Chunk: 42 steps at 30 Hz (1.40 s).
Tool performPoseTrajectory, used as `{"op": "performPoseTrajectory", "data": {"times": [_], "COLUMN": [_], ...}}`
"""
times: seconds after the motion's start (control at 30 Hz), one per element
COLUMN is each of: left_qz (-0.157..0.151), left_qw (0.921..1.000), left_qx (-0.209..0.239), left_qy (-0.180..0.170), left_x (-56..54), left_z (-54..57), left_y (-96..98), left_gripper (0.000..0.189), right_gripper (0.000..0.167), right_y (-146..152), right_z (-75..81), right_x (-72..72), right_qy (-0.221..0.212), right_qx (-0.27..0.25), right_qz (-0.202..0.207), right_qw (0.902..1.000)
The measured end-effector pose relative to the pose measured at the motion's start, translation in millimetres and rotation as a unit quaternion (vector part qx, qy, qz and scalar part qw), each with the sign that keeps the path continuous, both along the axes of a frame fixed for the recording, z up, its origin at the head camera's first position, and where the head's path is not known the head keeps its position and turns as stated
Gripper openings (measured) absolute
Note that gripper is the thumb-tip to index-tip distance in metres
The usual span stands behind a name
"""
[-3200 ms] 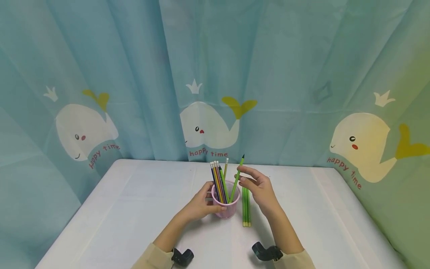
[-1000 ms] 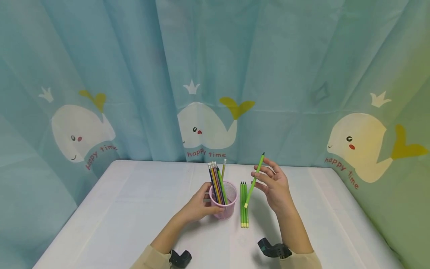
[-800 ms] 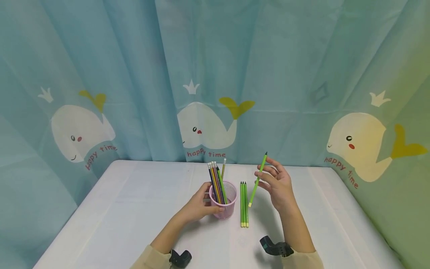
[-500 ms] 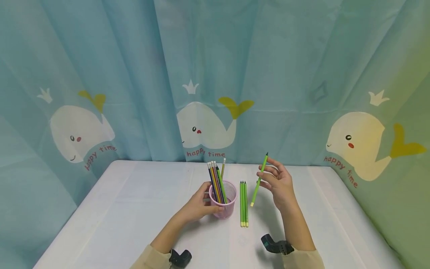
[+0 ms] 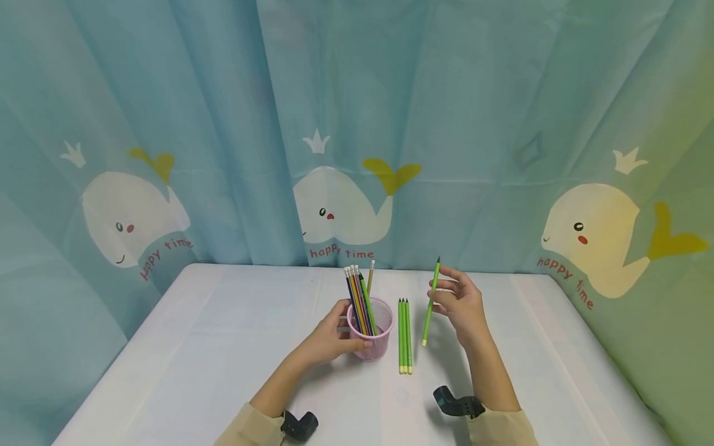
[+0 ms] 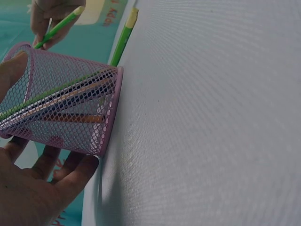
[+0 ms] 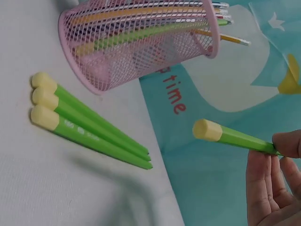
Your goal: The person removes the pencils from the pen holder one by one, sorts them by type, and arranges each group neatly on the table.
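Observation:
My left hand (image 5: 325, 342) grips a pink mesh pencil cup (image 5: 375, 350), thumb on the near side and fingers round the far left. Several pencils (image 5: 359, 303) lean in it: dark and orange ones with white eraser ends up, a green one point up, and a yellow one apart at the back. My right hand (image 5: 462, 308) pinches a green pencil (image 5: 429, 319) above the table, dark point up and pale yellow end down. In the right wrist view, thumb and fingertips hold this green pencil (image 7: 240, 139) near its point. Three matching green pencils (image 5: 405, 341) lie side by side between cup and right hand.
The white table (image 5: 240, 347) ends at its back edge against a blue-green curtain (image 5: 468, 155) printed with whales. Black wrist cameras (image 5: 300, 427) sit on both wrists.
My right hand has lifted a green pencil out of the cup and carried it right, past the three lying pencils. Lately it has dropped slightly and turned more upright. My left hand keeps its grip.

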<state>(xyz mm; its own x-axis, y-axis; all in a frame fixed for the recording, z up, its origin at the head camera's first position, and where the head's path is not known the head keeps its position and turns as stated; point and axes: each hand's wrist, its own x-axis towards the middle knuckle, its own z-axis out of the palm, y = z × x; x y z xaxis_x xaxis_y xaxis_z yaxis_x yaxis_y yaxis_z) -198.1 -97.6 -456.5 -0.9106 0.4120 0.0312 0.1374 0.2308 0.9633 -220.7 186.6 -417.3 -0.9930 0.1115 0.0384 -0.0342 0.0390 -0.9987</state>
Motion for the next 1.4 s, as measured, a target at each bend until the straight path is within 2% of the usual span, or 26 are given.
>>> {"op": "performPoseTrajectory", "data": {"times": [0.33, 0.7, 0.97, 1.4], "left_qz": [0.001, -0.005, -0.002, -0.003], "left_qw": [1.0000, 1.0000, 1.0000, 1.0000], "left_qx": [-0.001, -0.002, -0.005, -0.003], "left_qy": [0.001, 0.005, 0.002, 0.004], "left_x": [-0.9, -1.7, -1.1, 0.0], "left_z": [0.8, 0.2, -2.5, -0.2], "left_y": [-0.3, -0.4, -0.2, -1.0], "left_gripper": [0.076, 0.076, 0.075, 0.075], "right_gripper": [0.057, 0.056, 0.053, 0.053], "right_y": [-0.2, 0.0, -3.2, -4.9], "right_z": [-1.4, -12.6, -22.0, -33.5], "right_x": [-0.7, -5.4, -6.6, -10.9], "right_qy": [-0.032, -0.041, -0.041, -0.046], "right_qx": [0.033, 0.060, 0.104, 0.118], "right_qz": [-0.009, -0.018, -0.018, -0.005], "right_qw": [0.9989, 0.9972, 0.9935, 0.9920]}}
